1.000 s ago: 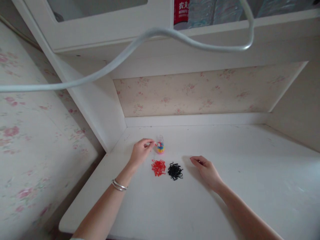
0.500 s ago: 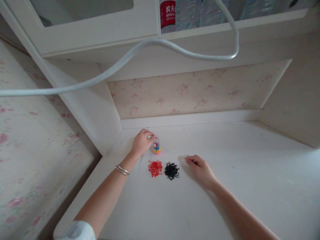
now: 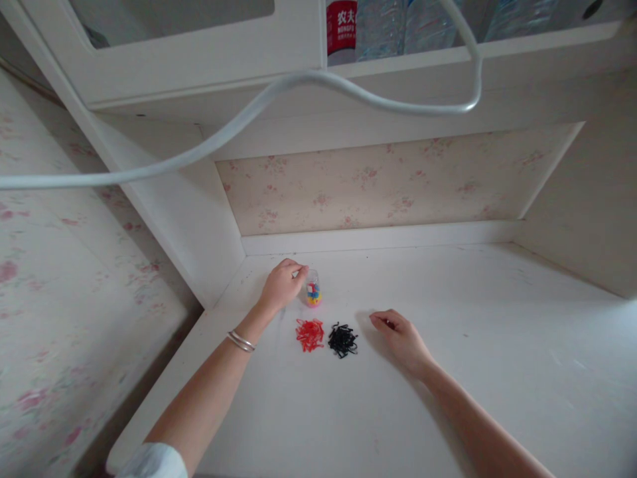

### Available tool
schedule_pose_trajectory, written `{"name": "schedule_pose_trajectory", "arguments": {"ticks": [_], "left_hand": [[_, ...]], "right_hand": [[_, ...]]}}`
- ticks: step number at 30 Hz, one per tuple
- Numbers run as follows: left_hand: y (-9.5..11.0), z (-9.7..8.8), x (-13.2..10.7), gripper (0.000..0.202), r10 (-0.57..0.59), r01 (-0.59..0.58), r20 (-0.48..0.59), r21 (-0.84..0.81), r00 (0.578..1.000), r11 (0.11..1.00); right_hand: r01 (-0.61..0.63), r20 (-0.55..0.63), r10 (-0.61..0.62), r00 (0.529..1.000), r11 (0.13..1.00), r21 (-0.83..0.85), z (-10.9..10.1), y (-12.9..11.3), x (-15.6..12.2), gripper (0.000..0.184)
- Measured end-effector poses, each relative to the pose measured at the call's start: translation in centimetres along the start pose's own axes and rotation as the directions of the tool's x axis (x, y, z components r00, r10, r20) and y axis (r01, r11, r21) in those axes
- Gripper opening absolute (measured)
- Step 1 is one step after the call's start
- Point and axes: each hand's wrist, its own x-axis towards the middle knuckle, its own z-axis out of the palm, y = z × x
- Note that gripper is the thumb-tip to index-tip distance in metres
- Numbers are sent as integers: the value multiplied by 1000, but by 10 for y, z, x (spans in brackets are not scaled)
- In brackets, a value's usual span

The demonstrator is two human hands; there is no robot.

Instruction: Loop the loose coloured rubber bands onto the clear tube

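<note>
A small clear jar (image 3: pixel 313 292) stands upright on the white tabletop, with yellow, blue and red small bands inside and pink at its base. My left hand (image 3: pixel 284 284) is at the jar's mouth, thumb and fingertips pinched together by the rim. Whether anything is between those fingertips cannot be seen. In front of the jar lies a loose pile of red rubber bands (image 3: pixel 309 335). Beside it, to the right, is a pile of black rubber bands (image 3: pixel 343 340). My right hand (image 3: pixel 399 337) rests on the table right of the black pile, fingers curled closed, with nothing visible in them.
A thick white cable (image 3: pixel 239 123) hangs across the upper view, in front of the cabinet (image 3: pixel 209 73). Plastic bottles, one with a red label (image 3: pixel 342 26), stand on the shelf above. The white tabletop (image 3: pixel 448 398) meets a low back ledge and side panels.
A red bit seen near the jar's mouth by my left fingertips no longer shows there. My left hand stays almost in place, and my right hand has not moved. The view has shifted slightly.
</note>
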Motion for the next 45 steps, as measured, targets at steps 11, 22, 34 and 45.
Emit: {"name": "schedule_pose_trajectory", "arguments": {"ticks": [11, 22, 34, 45], "left_hand": [[-8, -8, -66, 25, -85, 93, 73, -116, 994, 989], [-6, 5, -118, 11, -6, 112, 442, -215, 897, 970], [-22, 2, -124, 17, -5, 79, 408, -165, 913, 983], [-26, 3, -121, 26, -81, 117, 292, -110, 953, 987]], "right_hand": [[28, 16, -27, 1000, 994, -101, 5, -3, 3, 33], [509, 493, -256, 831, 709, -489, 55, -81, -18, 21], [600, 579, -236, 781, 541, -589, 85, -88, -17, 27], [424, 255, -353, 900, 843, -330, 57, -112, 32, 26]]}}
